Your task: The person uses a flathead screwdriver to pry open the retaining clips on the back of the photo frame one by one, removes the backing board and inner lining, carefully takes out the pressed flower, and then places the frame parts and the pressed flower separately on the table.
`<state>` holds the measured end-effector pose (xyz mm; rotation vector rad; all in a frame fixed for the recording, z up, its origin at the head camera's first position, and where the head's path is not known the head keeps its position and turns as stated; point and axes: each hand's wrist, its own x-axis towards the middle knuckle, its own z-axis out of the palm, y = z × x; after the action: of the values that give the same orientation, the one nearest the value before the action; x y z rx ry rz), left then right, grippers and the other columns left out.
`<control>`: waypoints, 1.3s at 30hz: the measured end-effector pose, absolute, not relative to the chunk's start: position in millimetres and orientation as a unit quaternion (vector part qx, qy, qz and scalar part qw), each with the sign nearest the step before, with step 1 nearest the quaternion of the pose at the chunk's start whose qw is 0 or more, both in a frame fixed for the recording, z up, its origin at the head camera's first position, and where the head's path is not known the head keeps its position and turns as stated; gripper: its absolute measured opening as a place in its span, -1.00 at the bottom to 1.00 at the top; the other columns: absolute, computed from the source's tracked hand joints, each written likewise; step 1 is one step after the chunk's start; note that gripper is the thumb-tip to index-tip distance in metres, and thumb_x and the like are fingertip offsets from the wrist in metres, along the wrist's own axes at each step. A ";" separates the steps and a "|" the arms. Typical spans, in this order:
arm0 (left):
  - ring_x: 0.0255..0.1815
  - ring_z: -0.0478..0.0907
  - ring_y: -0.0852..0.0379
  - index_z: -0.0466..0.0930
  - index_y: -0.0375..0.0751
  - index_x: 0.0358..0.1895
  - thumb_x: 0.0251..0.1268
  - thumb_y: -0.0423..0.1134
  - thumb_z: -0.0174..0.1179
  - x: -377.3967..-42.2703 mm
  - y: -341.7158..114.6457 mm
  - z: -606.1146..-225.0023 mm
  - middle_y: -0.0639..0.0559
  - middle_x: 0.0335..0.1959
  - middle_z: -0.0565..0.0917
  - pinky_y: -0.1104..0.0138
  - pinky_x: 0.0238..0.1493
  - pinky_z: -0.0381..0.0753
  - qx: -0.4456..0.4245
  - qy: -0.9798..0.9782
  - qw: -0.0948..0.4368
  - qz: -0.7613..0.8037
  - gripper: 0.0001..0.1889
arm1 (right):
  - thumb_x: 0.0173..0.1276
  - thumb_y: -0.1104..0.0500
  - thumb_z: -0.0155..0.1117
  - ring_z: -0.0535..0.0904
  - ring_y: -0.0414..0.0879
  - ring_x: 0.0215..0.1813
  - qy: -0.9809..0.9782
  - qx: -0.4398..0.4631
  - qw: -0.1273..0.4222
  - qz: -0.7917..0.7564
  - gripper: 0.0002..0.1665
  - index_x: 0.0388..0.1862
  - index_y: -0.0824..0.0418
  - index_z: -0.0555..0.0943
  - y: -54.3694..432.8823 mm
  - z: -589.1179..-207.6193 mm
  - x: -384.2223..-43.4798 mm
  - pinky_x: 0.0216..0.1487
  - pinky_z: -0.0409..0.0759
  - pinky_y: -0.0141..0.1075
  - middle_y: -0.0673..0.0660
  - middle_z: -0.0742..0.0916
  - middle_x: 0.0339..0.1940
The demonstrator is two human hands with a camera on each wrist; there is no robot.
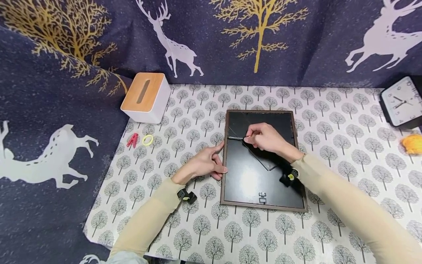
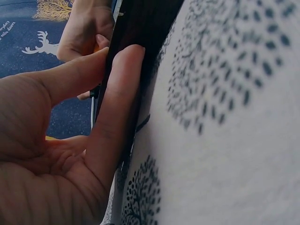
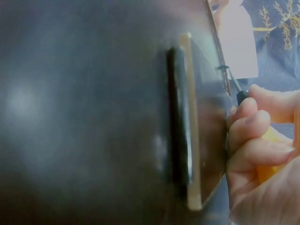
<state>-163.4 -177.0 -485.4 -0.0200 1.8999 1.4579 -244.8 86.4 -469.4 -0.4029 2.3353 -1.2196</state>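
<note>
A picture frame [image 1: 263, 190] with a brown rim and black backing lies back side up on the table. My right hand [image 1: 265, 138] grips a screwdriver [image 3: 242, 96] above the backing. It has a yellow-orange handle, mostly hidden by the fingers, a black collar and a thin metal shaft. In the head view the shaft points left, its tip close to the frame's left rim; the right wrist view shows a small dark tab [image 3: 223, 67] by the tip. My left hand [image 1: 206, 163] presses the left rim, its index finger and thumb extended against it.
A black stand leg [image 3: 180, 117] rises from the backing under my right wrist. At the left are a tissue box [image 1: 143, 91], a red clip [image 1: 133, 140] and a yellow ring [image 1: 147, 140]. A clock [image 1: 402, 101] and an orange bundle [image 1: 412, 144] stand at the right.
</note>
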 end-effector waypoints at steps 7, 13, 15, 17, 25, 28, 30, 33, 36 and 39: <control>-0.39 0.80 0.01 -0.22 0.09 0.82 0.31 -0.48 0.48 -163.5 -177.2 -485.9 -0.12 -0.24 0.74 0.14 -0.12 0.99 -0.007 0.735 0.366 0.571 0.22 | 0.48 0.18 0.40 0.41 -0.15 -0.62 0.846 -0.135 0.238 -0.457 -0.83 -0.35 0.17 0.66 85.9 -471.4 -246.4 -0.63 0.34 -0.38 -0.04 0.60 -0.65; -0.39 0.81 0.01 -0.21 0.09 0.81 0.30 -0.49 0.48 -164.2 -178.5 -486.7 -0.12 -0.24 0.74 0.14 -0.13 0.99 -0.008 0.732 0.366 0.575 0.22 | 0.50 0.20 0.40 0.40 -0.14 -0.58 0.833 -0.136 0.247 -0.476 -0.85 -0.31 0.21 0.67 86.1 -474.2 -247.7 -0.62 0.31 -0.36 -0.04 0.59 -0.65; -0.39 0.81 0.01 -0.21 0.08 0.81 0.30 -0.49 0.48 -164.2 -178.8 -486.3 -0.11 -0.25 0.73 0.14 -0.13 0.99 -0.009 0.730 0.366 0.578 0.22 | 0.49 0.21 0.39 0.40 -0.14 -0.57 0.828 -0.135 0.250 -0.483 -0.85 -0.30 0.22 0.66 85.9 -474.7 -247.8 -0.61 0.29 -0.37 -0.04 0.57 -0.65; -0.39 0.81 0.01 -0.21 0.07 0.81 0.30 -0.49 0.48 -164.2 -178.8 -485.8 -0.09 -0.25 0.72 0.14 -0.12 0.99 -0.008 0.727 0.369 0.579 0.22 | 0.49 0.21 0.39 0.39 -0.15 -0.56 0.824 -0.131 0.256 -0.489 -0.85 -0.30 0.24 0.66 86.2 -474.9 -247.4 -0.61 0.28 -0.37 -0.06 0.56 -0.65; -0.38 0.82 0.01 -0.24 0.05 0.81 0.32 -0.46 0.48 -164.4 -179.0 -486.4 -0.08 -0.25 0.72 0.14 -0.10 0.99 0.003 0.730 0.371 0.574 0.22 | 0.48 0.23 0.40 0.41 -0.12 -0.51 0.820 -0.127 0.257 -0.495 -0.87 -0.28 0.26 0.67 86.9 -476.0 -246.4 -0.58 0.26 -0.38 -0.06 0.55 -0.64; -0.35 0.82 0.00 -0.24 0.04 0.81 0.32 -0.47 0.48 -164.4 -179.6 -486.8 -0.10 -0.25 0.73 0.12 -0.08 0.99 0.006 0.728 0.372 0.575 0.21 | 0.47 0.24 0.41 0.40 -0.13 -0.50 0.816 -0.124 0.258 -0.501 -0.86 -0.29 0.28 0.66 85.9 -476.0 -245.9 -0.56 0.24 -0.40 -0.06 0.54 -0.63; -0.35 0.83 0.00 -0.24 0.02 0.81 0.32 -0.47 0.48 -164.4 -180.4 -487.7 -0.10 -0.25 0.73 0.11 -0.07 0.99 0.009 0.726 0.373 0.577 0.21 | 0.46 0.26 0.41 0.40 -0.15 -0.49 0.814 -0.123 0.259 -0.506 -0.86 -0.30 0.29 0.66 85.2 -475.4 -245.6 -0.54 0.24 -0.41 -0.07 0.53 -0.63; -0.36 0.82 0.01 -0.23 -0.01 0.81 0.31 -0.48 0.48 -164.7 -181.1 -488.3 -0.08 -0.27 0.73 0.11 -0.07 0.99 0.009 0.724 0.373 0.581 0.21 | 0.45 0.29 0.42 0.39 -0.17 -0.50 0.811 -0.121 0.260 -0.510 -0.86 -0.31 0.31 0.65 84.2 -474.8 -245.5 -0.53 0.22 -0.43 -0.08 0.52 -0.64; -0.37 0.82 0.01 -0.22 -0.02 0.81 0.31 -0.48 0.48 -165.0 -181.3 -487.6 -0.07 -0.29 0.73 0.11 -0.08 0.99 0.010 0.722 0.373 0.582 0.20 | 0.45 0.29 0.40 0.38 -0.16 -0.50 0.811 -0.121 0.261 -0.509 -0.87 -0.31 0.30 0.65 83.5 -474.5 -245.7 -0.51 0.25 -0.43 -0.10 0.50 -0.65; -0.38 0.82 0.01 -0.22 0.00 0.81 0.31 -0.47 0.49 -166.1 -180.3 -485.9 -0.07 -0.26 0.73 0.13 -0.07 0.99 0.014 0.727 0.373 0.576 0.21 | 0.47 0.29 0.39 0.39 -0.14 -0.47 0.813 -0.127 0.258 -0.506 -0.87 -0.31 0.29 0.66 84.2 -474.6 -245.9 -0.45 0.31 -0.41 -0.11 0.47 -0.66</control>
<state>-166.1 -180.3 -485.9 0.0356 1.8639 1.4753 -245.9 84.2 -474.6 -0.3450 2.2062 -1.3713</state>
